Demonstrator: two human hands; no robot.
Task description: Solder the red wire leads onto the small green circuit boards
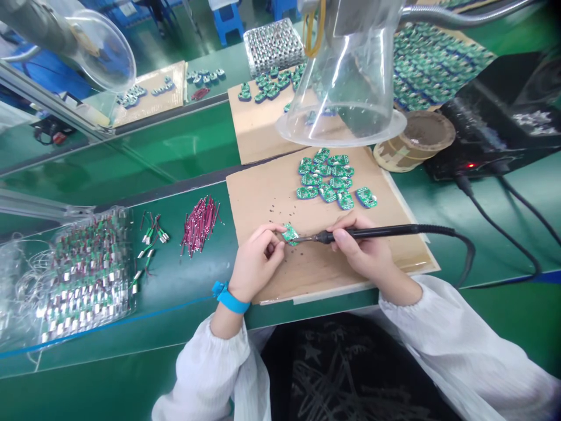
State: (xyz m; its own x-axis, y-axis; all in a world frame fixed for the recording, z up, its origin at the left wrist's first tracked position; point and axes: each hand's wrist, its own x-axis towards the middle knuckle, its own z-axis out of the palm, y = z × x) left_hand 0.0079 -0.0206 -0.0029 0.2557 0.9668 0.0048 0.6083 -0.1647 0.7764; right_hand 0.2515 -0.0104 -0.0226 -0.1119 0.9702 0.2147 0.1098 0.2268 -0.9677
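In my right hand (362, 248) is a black soldering iron (372, 232), held like a pen with its tip pointing left. The tip meets the near edge of a small green circuit board (290, 233) on the cardboard sheet (258, 204). My left hand (258, 260) has its fingers curled at the board's left side, pinching something at its edge; the fingers hide what else may be between them. A blue wrist strap (232, 299) circles my left wrist. Further back on the cardboard lies a cluster of similar circuit boards (328, 181).
Left of the cardboard are a pile of dark red wires (200, 227), loose connector pieces (153, 229) and a packed tray of parts (85, 269). A clear fume hood (346, 117) hangs above the boards. A round tub (414, 140) and a black soldering station (482, 140) stand right.
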